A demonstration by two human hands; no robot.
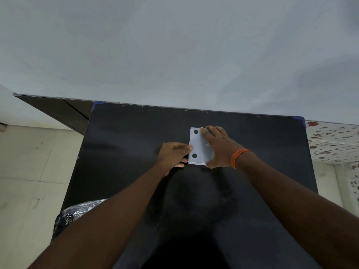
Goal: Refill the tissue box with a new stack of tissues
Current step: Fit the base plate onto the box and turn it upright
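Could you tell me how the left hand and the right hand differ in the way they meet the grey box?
The left hand grips the grey box at its left edge with curled fingers, while the right hand lies spread across the top and right side. The right wrist wears an orange band; the left wrist is bare. Both hands touch the box, which rests on the black table.

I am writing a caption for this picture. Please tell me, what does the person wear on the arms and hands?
Both arms are bare, with no sleeves or gloves visible. The right hand has an orange thread band around its wrist. The left hand wears nothing.
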